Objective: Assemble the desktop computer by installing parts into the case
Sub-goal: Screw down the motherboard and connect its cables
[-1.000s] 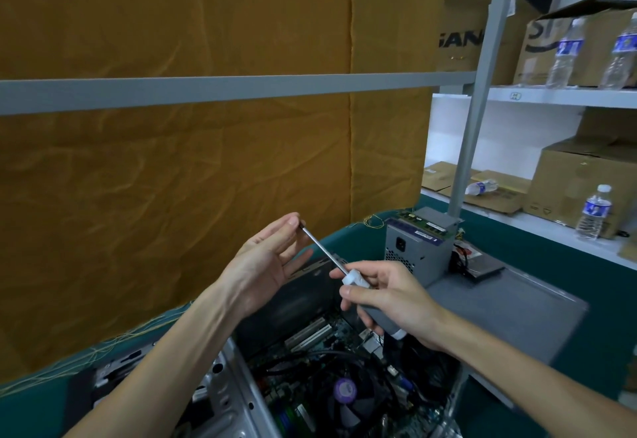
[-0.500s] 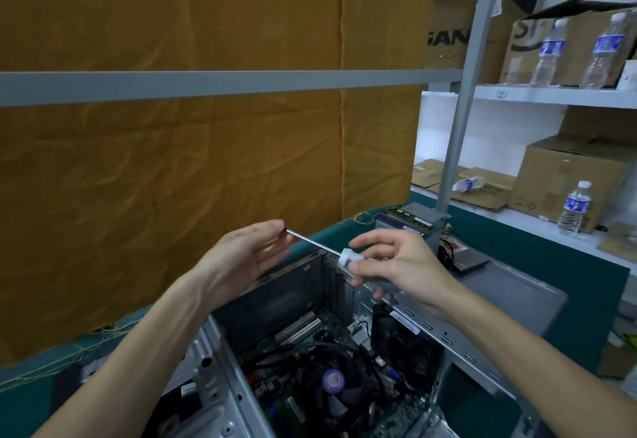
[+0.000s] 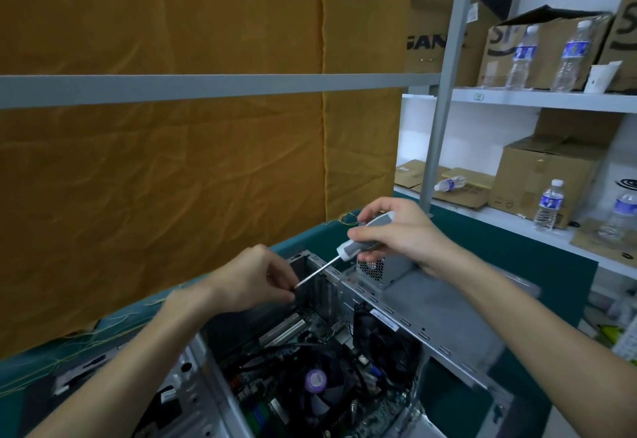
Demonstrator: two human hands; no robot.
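Gripping the screwdriver (image 3: 358, 243) by its grey-white handle, the right hand (image 3: 400, 234) hovers above the case (image 3: 431, 313) on the green counter (image 3: 537, 248). At the case's rear edge, the left hand (image 3: 255, 282) pinches the shaft tip.

Computer case (image 3: 444, 320) on green table (image 3: 537, 248)

Hands work a screwdriver (image 3: 358, 243) over an open computer case (image 3: 431, 320).
The right hand (image 3: 396, 234) grips the handle; the left hand (image 3: 255, 281) pinches the tip.
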